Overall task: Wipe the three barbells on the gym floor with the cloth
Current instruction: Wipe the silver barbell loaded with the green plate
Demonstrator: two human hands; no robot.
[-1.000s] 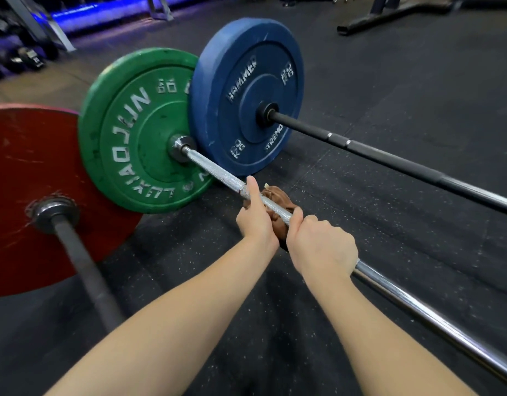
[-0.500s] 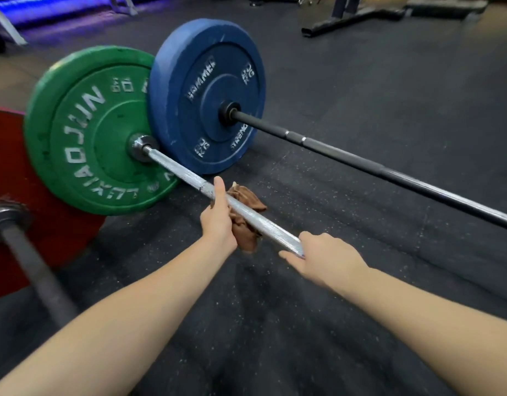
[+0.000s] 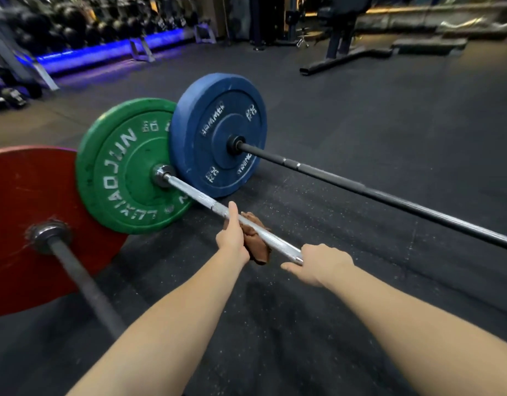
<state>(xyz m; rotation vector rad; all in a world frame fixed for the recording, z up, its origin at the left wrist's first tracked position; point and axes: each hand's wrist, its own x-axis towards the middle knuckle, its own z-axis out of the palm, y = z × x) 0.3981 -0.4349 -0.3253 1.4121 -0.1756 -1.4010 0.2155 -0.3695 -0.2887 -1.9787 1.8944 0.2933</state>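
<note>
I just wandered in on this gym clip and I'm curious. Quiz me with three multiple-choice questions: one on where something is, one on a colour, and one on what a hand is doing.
1. Where is the brown cloth?
A. lying loose on the floor
B. around the silver bar, in the left hand
C. draped over a weight

2. What colour is the plate on the silver bar?
A. red
B. green
C. blue

3. What is the right hand doing?
A. hanging free
B. lifting a weight
C. gripping the silver bar

Answers: B, the cloth bunches round the bar under the left fingers; B, the bar runs into the green hub; C, its fingers curl over the bar.
</note>
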